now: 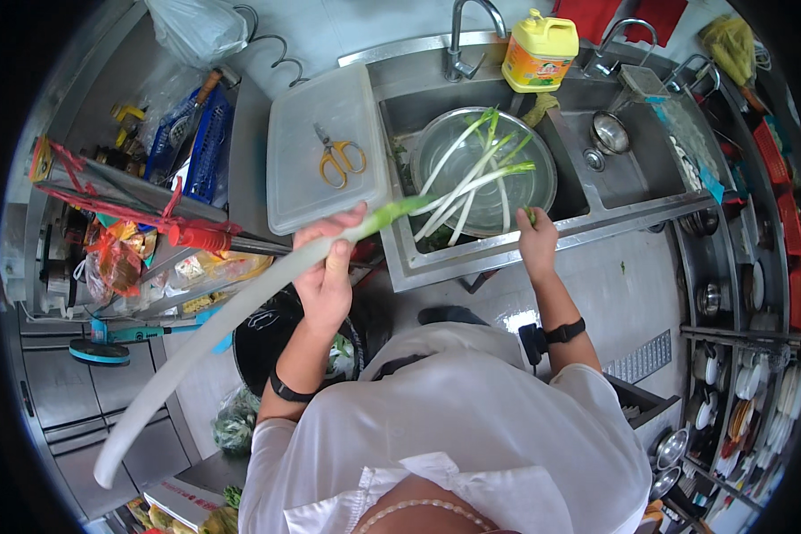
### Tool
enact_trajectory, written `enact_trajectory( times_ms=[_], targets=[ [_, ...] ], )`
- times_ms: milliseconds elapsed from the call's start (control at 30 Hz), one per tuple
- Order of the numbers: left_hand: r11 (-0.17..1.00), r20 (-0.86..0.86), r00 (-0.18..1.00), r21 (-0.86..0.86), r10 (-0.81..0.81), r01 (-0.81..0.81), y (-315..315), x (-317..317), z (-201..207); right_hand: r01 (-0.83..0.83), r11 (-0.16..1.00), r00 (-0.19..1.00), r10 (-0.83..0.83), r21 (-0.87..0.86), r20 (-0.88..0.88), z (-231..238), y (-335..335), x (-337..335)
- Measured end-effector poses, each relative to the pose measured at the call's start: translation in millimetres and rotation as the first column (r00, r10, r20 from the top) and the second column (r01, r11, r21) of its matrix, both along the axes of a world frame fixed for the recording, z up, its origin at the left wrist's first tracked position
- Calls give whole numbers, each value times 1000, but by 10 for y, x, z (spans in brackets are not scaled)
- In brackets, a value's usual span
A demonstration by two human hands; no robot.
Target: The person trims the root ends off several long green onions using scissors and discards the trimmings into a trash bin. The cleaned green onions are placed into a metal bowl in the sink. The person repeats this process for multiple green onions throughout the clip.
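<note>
My left hand is wrapped round a long, thick white scallion. Its white end reaches toward the lower left, and its cut green top points at the sink. Over the sink's front edge, my right hand is closed in a pinch, with a small green scrap at the fingertips. A large metal basin sits in the left sink bowl. Several slimmer scallions lie across it, some over its near rim. Scissors with yellow handles rest on a translucent lidded box left of the sink.
A yellow jug stands behind the sink beside a faucet. The right sink bowl holds a metal bowl. A black-lined bin is on the floor below my left arm. Shelves with dishes line the right side.
</note>
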State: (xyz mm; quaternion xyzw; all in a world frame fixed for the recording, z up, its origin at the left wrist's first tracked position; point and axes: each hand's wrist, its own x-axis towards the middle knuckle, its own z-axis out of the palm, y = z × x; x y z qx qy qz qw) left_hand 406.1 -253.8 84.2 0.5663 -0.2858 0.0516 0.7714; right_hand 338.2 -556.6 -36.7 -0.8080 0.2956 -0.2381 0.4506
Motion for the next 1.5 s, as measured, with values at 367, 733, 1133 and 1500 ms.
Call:
enact_trajectory(
  times_ms=[367, 733, 1133, 1500],
  targets=[
    [363, -387, 738, 685, -554, 631, -899, 344, -1703, -675, 680, 694, 717, 286, -68, 194, 599, -181],
    [503, -574, 813, 733, 97, 457, 1514, -871, -1749, -877, 349, 290, 933, -331, 214, 1230, 1878, 462],
    [148, -214, -133, 909, 968, -391, 2092, -4012, -1568, -721, -663, -438, 662, -202, -608, -638, 4307, 267],
    [-386, -98, -991, 921, -92, -56, 2782, -5976, -2675, -409, -909, -754, 383, -75, -534, -683, 4939, -293]
  ],
)
